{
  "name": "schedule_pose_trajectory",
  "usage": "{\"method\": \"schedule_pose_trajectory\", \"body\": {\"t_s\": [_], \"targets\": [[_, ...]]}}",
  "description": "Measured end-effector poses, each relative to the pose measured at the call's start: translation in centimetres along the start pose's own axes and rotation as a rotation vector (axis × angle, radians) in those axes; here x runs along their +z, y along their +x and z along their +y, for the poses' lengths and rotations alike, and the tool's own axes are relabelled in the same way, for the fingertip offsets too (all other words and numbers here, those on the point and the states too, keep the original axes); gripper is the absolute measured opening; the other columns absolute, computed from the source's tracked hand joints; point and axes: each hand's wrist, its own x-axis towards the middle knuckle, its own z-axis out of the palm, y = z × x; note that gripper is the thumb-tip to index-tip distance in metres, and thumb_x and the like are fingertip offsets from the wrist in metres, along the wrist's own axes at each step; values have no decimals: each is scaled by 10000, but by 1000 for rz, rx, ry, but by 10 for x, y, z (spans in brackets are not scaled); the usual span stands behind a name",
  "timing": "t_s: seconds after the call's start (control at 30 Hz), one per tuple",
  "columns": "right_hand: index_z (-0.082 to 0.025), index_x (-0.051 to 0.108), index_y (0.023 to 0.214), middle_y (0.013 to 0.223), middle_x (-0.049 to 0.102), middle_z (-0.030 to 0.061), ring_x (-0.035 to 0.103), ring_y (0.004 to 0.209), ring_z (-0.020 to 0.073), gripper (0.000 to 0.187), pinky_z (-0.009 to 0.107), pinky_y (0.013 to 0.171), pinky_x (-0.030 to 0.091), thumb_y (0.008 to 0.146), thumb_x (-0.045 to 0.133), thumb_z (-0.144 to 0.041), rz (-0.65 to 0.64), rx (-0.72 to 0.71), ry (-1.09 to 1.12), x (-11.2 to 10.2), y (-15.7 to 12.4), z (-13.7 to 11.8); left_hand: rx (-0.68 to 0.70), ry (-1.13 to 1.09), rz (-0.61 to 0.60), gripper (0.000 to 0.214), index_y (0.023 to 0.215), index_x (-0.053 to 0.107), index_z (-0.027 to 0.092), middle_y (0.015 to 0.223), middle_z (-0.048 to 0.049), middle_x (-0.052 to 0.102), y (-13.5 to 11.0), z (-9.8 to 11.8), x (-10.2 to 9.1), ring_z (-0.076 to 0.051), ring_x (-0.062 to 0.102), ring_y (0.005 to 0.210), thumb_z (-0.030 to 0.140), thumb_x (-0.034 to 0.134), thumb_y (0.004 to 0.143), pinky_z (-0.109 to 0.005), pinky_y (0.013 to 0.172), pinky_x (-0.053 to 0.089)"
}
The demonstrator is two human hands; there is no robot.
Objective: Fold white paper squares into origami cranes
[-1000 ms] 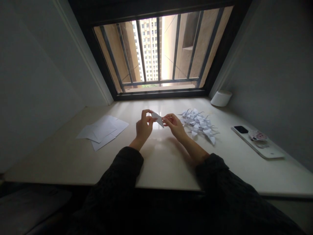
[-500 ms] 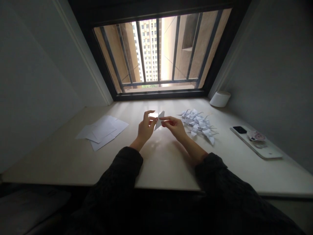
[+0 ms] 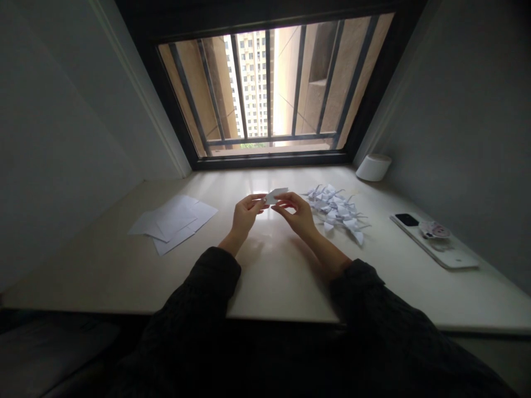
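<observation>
Above a glossy cream desktop [image 3: 282,282], the left hand [image 3: 245,215] and right hand [image 3: 293,213] pinch a small folded white paper piece [image 3: 276,194] between thumbs and fingertips, the piece spanning the narrow gap between them. A heap of white folded paper cranes [image 3: 335,209] lies just beside the right hand (loose white paper sheets [image 3: 172,224] lie well left), and a wide stretch of desktop runs to its near edge.

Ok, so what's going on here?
A person is holding a small folded piece of white paper between the left hand and the right hand, above a glossy cream desktop. A pile of white paper origami cranes lies to the right, and loose white paper sheets lie to the left.
</observation>
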Motion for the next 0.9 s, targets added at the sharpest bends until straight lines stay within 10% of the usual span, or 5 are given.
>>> {"method": "schedule_pose_trajectory", "body": {"t_s": [0.9], "targets": [[-260,747,873,934,734,17,687,860,207,266,388,886,527,620,801,-320,-34,174,321,0,2,-9,363,96,-19,241,905,731,199,845,-50,732,-1,0,-5,-186,682,810,336,727,707,-344,799,544]]}}
